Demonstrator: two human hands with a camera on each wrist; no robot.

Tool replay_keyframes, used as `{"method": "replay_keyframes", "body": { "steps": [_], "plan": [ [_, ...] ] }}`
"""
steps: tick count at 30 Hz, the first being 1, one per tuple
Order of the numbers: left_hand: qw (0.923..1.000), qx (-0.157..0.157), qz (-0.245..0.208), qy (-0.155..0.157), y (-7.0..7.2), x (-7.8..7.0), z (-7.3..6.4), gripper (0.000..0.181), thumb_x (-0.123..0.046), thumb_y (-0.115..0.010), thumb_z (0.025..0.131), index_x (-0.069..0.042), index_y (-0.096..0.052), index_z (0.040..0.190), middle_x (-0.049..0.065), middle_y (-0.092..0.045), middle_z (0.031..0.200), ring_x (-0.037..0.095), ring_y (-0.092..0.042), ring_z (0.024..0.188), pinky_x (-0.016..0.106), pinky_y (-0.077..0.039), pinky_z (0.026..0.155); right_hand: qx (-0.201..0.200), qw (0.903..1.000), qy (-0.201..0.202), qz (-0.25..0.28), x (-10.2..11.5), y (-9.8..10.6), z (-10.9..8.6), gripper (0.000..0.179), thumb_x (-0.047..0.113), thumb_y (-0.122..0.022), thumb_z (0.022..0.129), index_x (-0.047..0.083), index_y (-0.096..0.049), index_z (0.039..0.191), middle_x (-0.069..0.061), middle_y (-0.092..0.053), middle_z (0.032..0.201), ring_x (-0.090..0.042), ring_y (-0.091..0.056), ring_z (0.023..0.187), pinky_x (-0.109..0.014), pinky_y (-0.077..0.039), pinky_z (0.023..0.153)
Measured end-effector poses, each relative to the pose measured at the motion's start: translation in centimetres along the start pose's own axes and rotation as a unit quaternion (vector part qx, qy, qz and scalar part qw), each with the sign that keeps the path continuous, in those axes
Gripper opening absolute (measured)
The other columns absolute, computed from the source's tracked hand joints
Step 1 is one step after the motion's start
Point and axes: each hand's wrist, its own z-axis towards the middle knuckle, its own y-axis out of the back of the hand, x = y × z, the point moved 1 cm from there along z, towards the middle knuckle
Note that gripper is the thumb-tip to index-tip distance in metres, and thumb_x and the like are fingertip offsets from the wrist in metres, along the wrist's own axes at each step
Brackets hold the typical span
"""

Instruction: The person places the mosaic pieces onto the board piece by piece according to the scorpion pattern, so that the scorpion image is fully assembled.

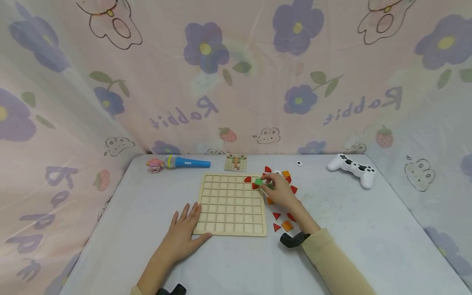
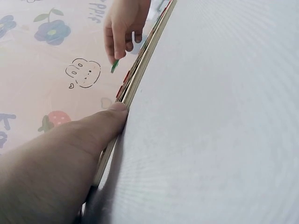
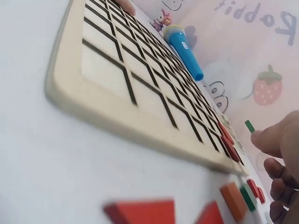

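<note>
A wooden grid board (image 1: 230, 207) lies flat on the table, with two red quarter-round tiles (image 1: 248, 179) near its upper right corner. My right hand (image 1: 281, 190) pinches a small green square tile (image 1: 259, 181) between thumb and fingertips over that corner. In the right wrist view the green tile (image 3: 250, 126) appears edge-on, raised above the board. My left hand (image 1: 182, 235) rests at the board's lower left corner, fingers spread and straight along the left side. The left wrist view has its thumb (image 2: 110, 119) against the board's edge.
Loose red triangles (image 1: 276, 216), orange squares (image 1: 287, 225) and other tiles lie right of the board, partly under my right arm. Behind it are a patterned card (image 1: 236, 162), a blue toy microphone (image 1: 191, 162) and a pink figurine (image 1: 155, 165). A white game controller (image 1: 352, 169) lies back right.
</note>
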Motion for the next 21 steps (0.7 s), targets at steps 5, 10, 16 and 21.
{"method": "replay_keyframes", "body": {
  "steps": [5, 10, 16, 21],
  "plan": [
    [1.0, 0.0, 0.001, 0.001, 0.1, -0.1, 0.1, 0.1, -0.067, -0.063, 0.097, -0.003, -0.031, 0.166, 0.013, -0.026, 0.173, 0.041, -0.013, 0.163, 0.068, -0.007, 0.128, 0.016, 0.9998, 0.004, -0.011, 0.8, -1.4, 0.9, 0.027, 0.017, -0.074, 0.1, 0.004, -0.073, 0.124, -0.013, -0.065, 0.106, -0.024, -0.054, 0.086, -0.034, -0.044, 0.074],
    [1.0, -0.003, -0.001, 0.002, 0.2, -0.2, 0.0, 0.099, -0.066, -0.064, 0.096, -0.002, -0.033, 0.165, 0.014, -0.027, 0.173, 0.042, -0.014, 0.163, 0.069, -0.008, 0.127, 0.032, 0.9995, -0.004, -0.007, 1.4, -2.2, 1.3, 0.028, 0.018, -0.077, 0.097, 0.004, -0.075, 0.12, -0.011, -0.065, 0.105, -0.02, -0.054, 0.083, -0.031, -0.045, 0.071],
    [1.0, 0.001, 0.002, 0.001, 0.1, -0.1, 0.0, 0.099, -0.068, -0.062, 0.097, -0.003, -0.031, 0.166, 0.013, -0.026, 0.174, 0.041, -0.013, 0.163, 0.068, -0.007, 0.128, 0.035, 0.9992, -0.015, -0.016, 1.4, -2.8, 1.2, 0.027, 0.015, -0.077, 0.096, 0.004, -0.075, 0.121, -0.012, -0.067, 0.109, -0.022, -0.058, 0.088, -0.035, -0.049, 0.076],
    [1.0, 0.003, 0.003, 0.003, 0.1, -0.2, -0.1, 0.099, -0.068, -0.062, 0.097, -0.003, -0.033, 0.166, 0.013, -0.027, 0.173, 0.041, -0.013, 0.163, 0.068, -0.007, 0.128, 0.031, 0.9991, -0.019, -0.02, 1.0, -3.2, 1.2, 0.027, 0.016, -0.077, 0.097, 0.006, -0.075, 0.122, -0.013, -0.067, 0.113, -0.023, -0.059, 0.094, -0.037, -0.05, 0.082]
  ]
}}
